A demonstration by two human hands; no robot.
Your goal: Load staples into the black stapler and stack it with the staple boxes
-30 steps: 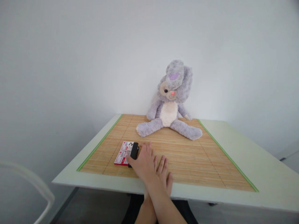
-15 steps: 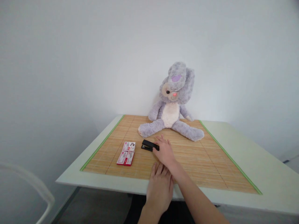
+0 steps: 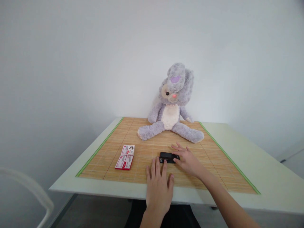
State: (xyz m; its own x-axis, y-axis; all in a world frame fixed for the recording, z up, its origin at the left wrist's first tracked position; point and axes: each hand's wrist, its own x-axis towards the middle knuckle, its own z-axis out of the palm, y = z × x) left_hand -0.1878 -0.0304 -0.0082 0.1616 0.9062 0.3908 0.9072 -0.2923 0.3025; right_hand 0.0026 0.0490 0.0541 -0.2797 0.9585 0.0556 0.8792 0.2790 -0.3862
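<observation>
A small black stapler lies on the bamboo mat, near its middle. My right hand grips the stapler's right end between thumb and fingers. Just in front of the stapler, my left hand rests flat on the mat's near edge with its fingers spread and nothing in it; its fingertips almost reach the stapler. Two red and white staple boxes lie side by side on the mat to the left, apart from both hands.
A grey plush bunny sits at the back of the mat against the white wall, legs spread. The mat covers a pale green table. A white chair back curves at the lower left.
My right hand carried the stapler from beside the staple boxes rightward to the mat's middle. My arms uncrossed, and my left hand came forward and spread flat.
</observation>
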